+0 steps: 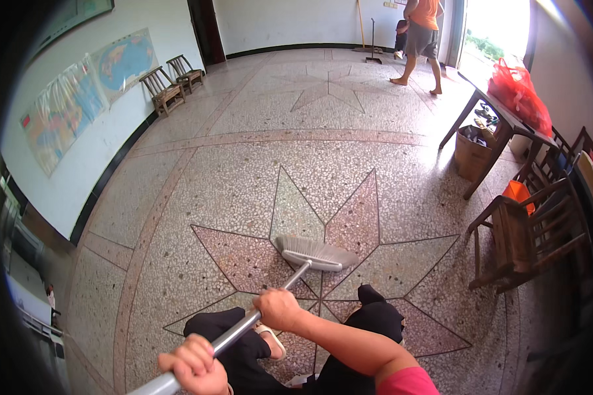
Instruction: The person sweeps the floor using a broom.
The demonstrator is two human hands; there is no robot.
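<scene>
A broom with a grey metal handle (234, 337) slants from the lower left of the view to the middle. My left hand (196, 366) is wrapped around the handle near its upper part. Farther down the same handle, my right hand (278, 309) grips it, with the forearm reaching in from the lower right. The broom's grey bristle head (316, 254) is over the middle of a star pattern (346, 222) set in the terrazzo floor. My legs in dark trousers show below, with a light slipper (274, 338) on one foot.
A wooden armchair (514, 242) and a table (501, 116) bearing a red plastic bag (519, 96) stand at right, a cardboard box (472, 153) beneath the table. Small wooden chairs (165, 91) line the left wall. A person (422, 39) and a long-handled dustpan (373, 59) are at the back.
</scene>
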